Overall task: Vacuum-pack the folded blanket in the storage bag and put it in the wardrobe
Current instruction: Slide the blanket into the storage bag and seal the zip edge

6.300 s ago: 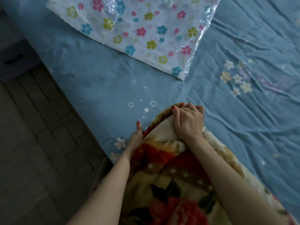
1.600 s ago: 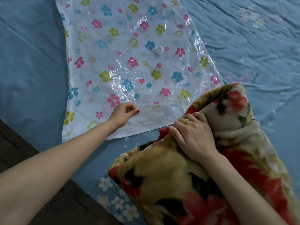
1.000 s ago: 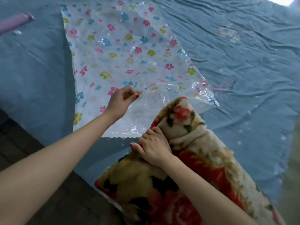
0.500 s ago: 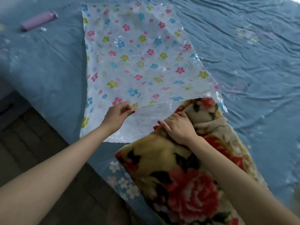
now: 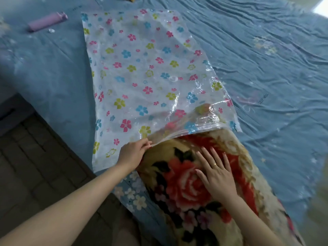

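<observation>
Bag (image 5: pixel 142 68) mouth's upper lip pinched, lifted by left hand (image 5: pixel 132 154); blanket (image 5: pixel 186 183) pressed under flat, open right hand (image 5: pixel 215 176). Mouth best kept wide, blanket slid in evenly.

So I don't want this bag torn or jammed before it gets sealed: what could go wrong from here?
Three risks:
1. The blanket looks nearly as wide as the storage bag mouth, so it may bunch at the opening.
2. The left hand pinches only one spot of the thin upper edge; pushing hard could stretch or tear it.
3. The right hand lies flat on the plush top and may slide rather than drive the blanket inward.
</observation>
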